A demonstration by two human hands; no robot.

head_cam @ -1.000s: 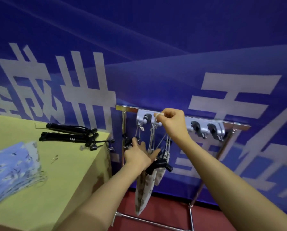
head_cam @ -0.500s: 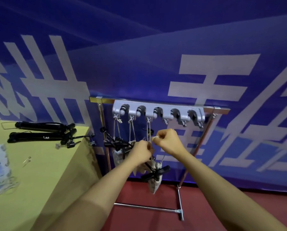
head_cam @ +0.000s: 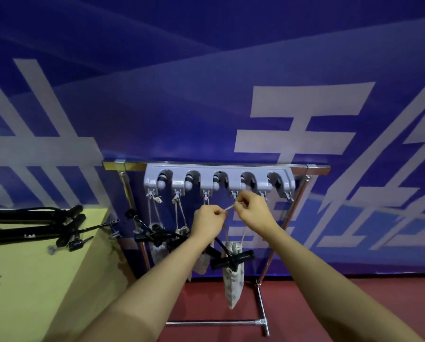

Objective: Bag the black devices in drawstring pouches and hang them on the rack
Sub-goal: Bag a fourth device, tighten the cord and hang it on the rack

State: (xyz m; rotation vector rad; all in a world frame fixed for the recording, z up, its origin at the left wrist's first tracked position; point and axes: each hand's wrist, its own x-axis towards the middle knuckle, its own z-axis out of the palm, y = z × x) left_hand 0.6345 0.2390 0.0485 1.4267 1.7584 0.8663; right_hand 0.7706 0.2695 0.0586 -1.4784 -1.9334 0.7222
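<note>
— So, what are your hands doing right now?

— I'm pinching a pale drawstring cord [head_cam: 229, 208] between them. My left hand [head_cam: 207, 222] is gripping one end with its fingers curled, and my right hand [head_cam: 253, 211] is pinching the other end just beside it, slightly higher.

— And where is the pouch hanging?

— The printed pouch [head_cam: 233, 277] is dangling below my hands from its strings, in front of the rack [head_cam: 312, 167]. A black device [head_cam: 231, 259] is sticking out of its mouth, handle pointing right.

— Anything else on the rack?

— Other pouches [head_cam: 157, 248] are hanging by cords from the hooks of the grey holder [head_cam: 216, 183] to the left, with black parts poking out. More black devices [head_cam: 34, 225] are lying on the yellow table [head_cam: 29, 280] at my left.
</note>
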